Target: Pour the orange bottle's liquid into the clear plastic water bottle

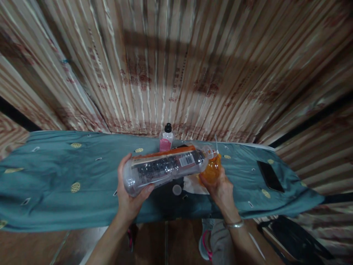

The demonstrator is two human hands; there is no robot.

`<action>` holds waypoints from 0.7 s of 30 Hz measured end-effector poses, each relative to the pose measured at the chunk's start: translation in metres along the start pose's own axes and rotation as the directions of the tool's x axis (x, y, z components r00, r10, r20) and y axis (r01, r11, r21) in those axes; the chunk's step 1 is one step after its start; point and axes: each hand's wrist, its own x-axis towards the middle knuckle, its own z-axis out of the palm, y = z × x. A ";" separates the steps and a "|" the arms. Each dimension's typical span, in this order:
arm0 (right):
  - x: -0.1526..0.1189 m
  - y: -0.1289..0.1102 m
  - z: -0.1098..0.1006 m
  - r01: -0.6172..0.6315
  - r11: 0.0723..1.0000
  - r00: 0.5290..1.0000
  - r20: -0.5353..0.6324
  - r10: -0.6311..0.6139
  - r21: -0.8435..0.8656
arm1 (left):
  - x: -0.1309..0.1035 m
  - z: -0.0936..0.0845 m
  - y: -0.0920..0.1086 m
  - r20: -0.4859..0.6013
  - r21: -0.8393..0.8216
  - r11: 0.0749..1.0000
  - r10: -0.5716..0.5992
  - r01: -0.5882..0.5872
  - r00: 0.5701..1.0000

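Bare forearms (109, 235) rise to a large clear plastic bottle with a dark, orange-edged label (165, 167) held sideways

Above the teal patterned cloth (55, 158), the left hand (128, 202) cups the bottle's base, thumb on the near side and fingers round the far side, spread about as wide as its girth. The right hand (222, 189) has its fingers curled round a small translucent amber container (211, 171); how tightly, I cannot tell.

The main risk looks to be the bottle swinging off line: it is gripped only at the base end, so a twist of the left wrist could knock its neck against the amber container. Smooth plastic might also slip from that hold and drop by the small pale round disc (177, 190). Any liquid inside could spill, though whether it holds some is unclear.

The bottle's long axis runs left to right, base left, neck right and slightly higher in view, pointing at the right hand; whether neck and container touch, I cannot tell
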 end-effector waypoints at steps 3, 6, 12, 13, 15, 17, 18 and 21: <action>0.000 0.000 0.001 -0.036 0.999 0.999 0.031 0.036 -0.014 | -0.001 0.000 0.003 -0.001 -0.014 0.999 -0.038 0.038 0.999; -0.001 0.001 0.002 -0.046 0.999 0.998 0.036 0.046 -0.002 | -0.002 -0.001 0.005 -0.013 -0.003 0.999 -0.055 0.055 0.998; -0.002 0.003 0.006 -0.055 0.998 0.998 0.017 0.054 0.014 | -0.001 -0.002 0.006 -0.003 0.007 0.995 -0.104 0.104 0.995; -0.002 0.002 0.006 -0.053 0.998 0.998 0.016 0.053 0.015 | 0.000 -0.002 0.007 -0.006 0.004 0.994 -0.109 0.109 0.994; -0.001 0.002 0.006 -0.041 0.999 0.999 0.011 0.041 0.014 | 0.000 -0.003 0.008 -0.011 -0.002 0.993 -0.121 0.121 0.993; -0.001 0.002 0.006 -0.025 1.000 1.000 0.000 0.025 0.009 | 0.001 -0.004 0.008 0.010 0.000 0.990 -0.138 0.138 0.990; -0.001 0.002 0.006 -0.019 1.000 1.000 -0.006 0.019 0.006 | 0.001 -0.005 0.007 0.019 0.001 0.990 -0.143 0.143 0.990; -0.001 0.002 0.007 -0.008 1.000 1.000 -0.012 0.008 0.000 | 0.000 -0.009 0.002 0.038 0.007 0.988 -0.153 0.153 0.988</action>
